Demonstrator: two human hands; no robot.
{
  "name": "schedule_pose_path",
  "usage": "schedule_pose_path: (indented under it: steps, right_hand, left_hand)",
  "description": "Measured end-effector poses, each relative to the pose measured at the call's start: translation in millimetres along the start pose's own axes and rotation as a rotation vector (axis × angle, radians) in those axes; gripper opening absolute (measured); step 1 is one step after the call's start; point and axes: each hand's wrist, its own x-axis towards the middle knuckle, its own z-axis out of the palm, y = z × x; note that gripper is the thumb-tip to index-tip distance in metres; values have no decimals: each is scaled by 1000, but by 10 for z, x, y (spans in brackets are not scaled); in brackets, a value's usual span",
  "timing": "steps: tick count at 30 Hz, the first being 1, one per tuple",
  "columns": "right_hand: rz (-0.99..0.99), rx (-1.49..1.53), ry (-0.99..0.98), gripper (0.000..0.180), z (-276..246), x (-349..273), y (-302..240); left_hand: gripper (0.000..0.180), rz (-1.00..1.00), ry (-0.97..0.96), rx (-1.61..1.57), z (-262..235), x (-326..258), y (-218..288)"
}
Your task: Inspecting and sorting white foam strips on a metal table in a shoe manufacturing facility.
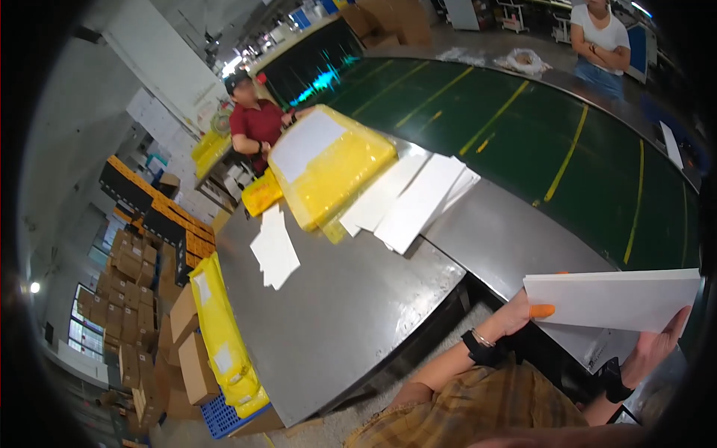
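Between my two hands is a thin, flat white card stack (612, 299), tilted above the edge of the metal surface. My left hand (514, 313) grips its left end, an orange finger cover on the thumb. At the lower right corner, my right hand (667, 336) is closed around it, with some fingers hidden behind. Beneath the stack lies another pale flat sheet with dark print (594, 345). More white flat pieces (418, 201) lie fanned on the metal table (336, 306), and a smaller white pile (275, 250) is to their left.
A large yellow plastic-wrapped package (347, 160) lies at the table's far side, near a person in a red shirt (254, 123). A green conveyor belt (508, 142) runs beyond. Another person (601, 45) stands at far right. Yellow packages (224, 336) and cardboard boxes (196, 366) line the left.
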Motion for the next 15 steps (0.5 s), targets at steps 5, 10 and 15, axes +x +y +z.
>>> schedule_pose_path:
  steps: [5, 10, 15]
  right_hand:
    - [215, 165, -408, 34, -106, 114, -19]
    - [193, -80, -174, 37, -138, 115, -51]
    - [-34, -262, -44, 38, 96, 21, 127]
  left_hand:
    - [60, 37, 66, 95, -68, -57, 40]
    - [49, 113, 124, -7, -75, -122, 134]
    - [38, 196, 291, 28, -199, -278, 206]
